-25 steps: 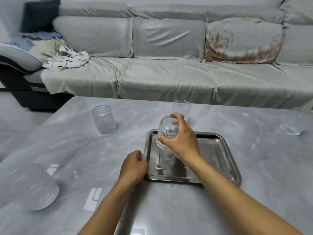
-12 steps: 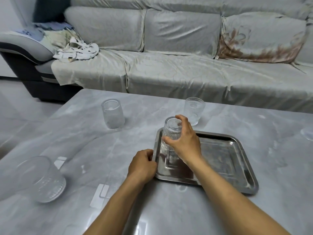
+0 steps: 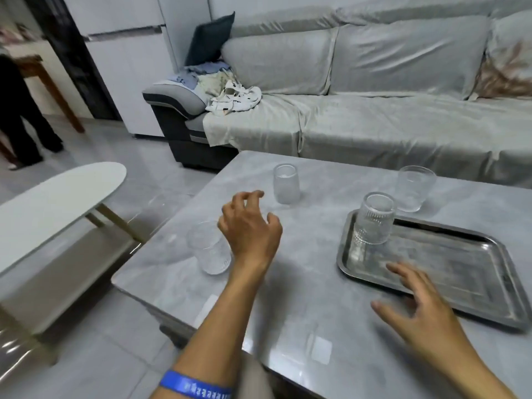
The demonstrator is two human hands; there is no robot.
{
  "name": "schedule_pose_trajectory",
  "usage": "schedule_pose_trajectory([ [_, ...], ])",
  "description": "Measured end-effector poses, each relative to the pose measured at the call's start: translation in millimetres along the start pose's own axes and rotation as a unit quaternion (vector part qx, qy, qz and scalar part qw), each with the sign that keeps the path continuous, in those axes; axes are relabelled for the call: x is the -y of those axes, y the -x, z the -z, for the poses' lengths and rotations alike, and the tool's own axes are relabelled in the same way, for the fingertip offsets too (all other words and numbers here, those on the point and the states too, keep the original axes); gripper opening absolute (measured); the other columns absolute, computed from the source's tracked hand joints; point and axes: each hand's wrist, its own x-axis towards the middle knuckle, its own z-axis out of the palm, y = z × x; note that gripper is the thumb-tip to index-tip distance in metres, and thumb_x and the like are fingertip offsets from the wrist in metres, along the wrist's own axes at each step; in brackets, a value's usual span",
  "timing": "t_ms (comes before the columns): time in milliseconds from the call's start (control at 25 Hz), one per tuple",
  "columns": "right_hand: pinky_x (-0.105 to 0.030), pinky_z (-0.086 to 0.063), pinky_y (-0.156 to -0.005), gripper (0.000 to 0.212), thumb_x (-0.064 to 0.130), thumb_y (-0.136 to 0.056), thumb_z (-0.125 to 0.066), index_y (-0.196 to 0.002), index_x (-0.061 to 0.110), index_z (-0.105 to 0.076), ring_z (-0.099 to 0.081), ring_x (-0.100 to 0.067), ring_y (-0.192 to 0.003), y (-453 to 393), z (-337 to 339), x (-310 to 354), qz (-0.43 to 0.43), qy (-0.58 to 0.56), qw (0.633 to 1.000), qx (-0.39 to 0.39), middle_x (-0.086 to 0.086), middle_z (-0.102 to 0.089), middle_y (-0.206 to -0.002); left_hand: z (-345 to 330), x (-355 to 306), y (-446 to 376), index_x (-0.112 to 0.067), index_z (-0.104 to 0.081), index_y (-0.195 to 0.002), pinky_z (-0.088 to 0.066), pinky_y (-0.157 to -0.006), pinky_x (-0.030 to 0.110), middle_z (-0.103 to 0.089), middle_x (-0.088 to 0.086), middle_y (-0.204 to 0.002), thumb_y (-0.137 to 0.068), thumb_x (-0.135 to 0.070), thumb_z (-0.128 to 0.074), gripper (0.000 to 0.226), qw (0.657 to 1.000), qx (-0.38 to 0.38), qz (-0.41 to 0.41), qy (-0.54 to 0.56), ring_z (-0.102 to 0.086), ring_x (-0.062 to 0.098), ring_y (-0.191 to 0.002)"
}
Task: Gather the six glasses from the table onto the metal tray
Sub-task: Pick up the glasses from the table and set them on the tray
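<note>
Four glasses in view on the grey marble desk (image 3: 302, 298). One ribbed glass (image 3: 374, 218) stands upright in the far-left corner of the metal tray (image 3: 466, 269). One clear glass (image 3: 414, 192) sits on the desk just behind the tray's far edge, apart from it. One frosted glass (image 3: 286, 183) stands further left, near the desk's far side. One more glass (image 3: 210, 249) near the desk's left edge, partly hidden behind the left hand (image 3: 249, 231). Left hand hovers just beside that glass, grip spread, fingers curled, holding nothing; contact with the glass can't be confirmed. Blue wristband (image 3: 194, 386) on the left forearm. Right hand (image 3: 423, 309) is over the tray's near-left edge, grip spread wide, empty, blurred. Sofa (image 3: 388, 105) behind the desk, white side table (image 3: 51, 197) to the left.
</note>
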Motion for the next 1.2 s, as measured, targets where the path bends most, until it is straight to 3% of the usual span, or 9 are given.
schedule_pose_trajectory([
  [160,-0.034,-0.051,-0.087,0.048,0.021,-0.074,-0.080,-0.116,0.030,-0.059,-0.058,-0.014,-0.108,3.5,9.6,24.9,0.001,-0.066,0.998,-0.012,0.013,-0.056,-0.124,37.2,60.7,-12.0,-0.026,-0.029,-0.148,-0.025,-0.111,0.057,-0.020,0.014,-0.160,-0.072,-0.041,-0.074,0.089,0.983,0.051,0.124,-0.129,-0.024,0.040,-0.142],
  [280,-0.032,-0.052,-0.086,0.039,0.018,-0.078,-0.077,-0.112,0.028,-0.061,-0.061,-0.014,-0.104,4.6,9.9,31.2,-0.041,-0.106,0.993,0.008,0.013,-0.059,-0.118,50.0,91.5,-18.0,-0.020,-0.041,-0.142,-0.042,-0.103,0.056,-0.040,0.021,-0.146,-0.071,-0.042,-0.079,0.083,0.970,0.126,0.205,-0.036,-0.044,0.047,-0.128],
  [440,-0.034,-0.054,-0.075,0.027,0.018,-0.081,-0.073,-0.106,0.022,-0.064,-0.067,-0.013,-0.081,-2.6,19.0,31.8,-0.129,-0.201,0.971,0.001,-0.001,-0.071,-0.107,48.2,43.6,0.4,-0.026,-0.055,-0.123,-0.049,-0.088,0.044,-0.057,0.011,-0.121,-0.063,-0.039,-0.085,0.068,0.992,0.077,0.090,0.040,-0.059,0.034,-0.104],
  [560,-0.035,-0.054,-0.062,0.035,0.037,-0.088,-0.063,-0.112,0.012,-0.061,-0.069,-0.025,-0.074,-8.5,23.8,42.8,-0.228,-0.431,0.871,0.059,-0.019,-0.075,-0.099,33.6,-28.9,33.5,-0.034,-0.056,-0.116,-0.055,-0.077,0.033,-0.062,-0.006,-0.111,-0.062,-0.032,-0.091,0.064,0.949,0.172,0.018,0.263,-0.064,0.014,-0.095],
  [680,-0.042,-0.058,-0.068,0.057,0.059,-0.084,-0.056,-0.121,0.016,-0.062,-0.068,-0.038,-0.087,-9.8,30.7,43.8,-0.253,-0.585,0.760,0.126,-0.026,-0.070,-0.110,5.8,-94.7,74.2,-0.030,-0.059,-0.113,-0.059,-0.079,0.033,-0.068,-0.004,-0.105,-0.059,-0.028,-0.092,0.064,0.881,0.252,-0.039,0.398,-0.068,0.014,-0.093],
  [840,-0.041,-0.061,-0.073,0.052,0.044,-0.074,-0.073,-0.110,0.006,-0.072,-0.070,-0.035,-0.083,-20.1,47.1,25.3,-0.257,-0.659,0.707,0.030,-0.025,-0.069,-0.112,-30.9,-121.1,82.6,-0.033,-0.058,-0.117,-0.054,-0.091,0.030,-0.067,-0.003,-0.114,-0.061,-0.032,-0.087,0.063,0.812,0.378,-0.114,0.429,-0.067,0.016,-0.106],
  [920,-0.038,-0.060,-0.063,0.057,0.037,-0.073,-0.075,-0.121,0.009,-0.063,-0.067,-0.031,-0.075,-28.9,56.4,13.9,-0.273,-0.641,0.715,-0.055,-0.020,-0.066,-0.108,-45.2,-114.3,70.3,-0.034,-0.061,-0.117,-0.053,-0.093,0.028,-0.066,-0.005,-0.119,-0.072,-0.036,-0.080,0.049,0.807,0.413,-0.084,0.415,-0.064,0.015,-0.112],
  [1080,-0.034,-0.058,-0.057,0.057,0.031,-0.072,-0.079,-0.120,0.038,-0.050,-0.067,-0.019,-0.074,-59.3,79.1,-4.7,-0.200,-0.400,0.860,-0.246,-0.003,-0.065,-0.114,-83.4,-78.4,42.4,-0.018,-0.057,-0.128,-0.050,-0.097,0.043,-0.062,0.007,-0.128,-0.085,-0.030,-0.064,0.046,0.941,0.306,0.050,0.138,-0.060,0.027,-0.114],
  [1200,-0.037,-0.052,-0.076,0.065,0.045,-0.064,-0.081,-0.117,0.047,-0.044,-0.061,-0.016,-0.097,-89.8,85.7,-17.1,-0.123,-0.113,0.955,-0.243,0.014,-0.060,-0.108,-100.8,-56.8,38.1,-0.016,-0.056,-0.131,-0.047,-0.097,0.040,-0.064,0.008,-0.127,-0.083,-0.022,-0.058,0.049,0.924,0.364,0.103,0.064,-0.058,0.032,-0.117],
])
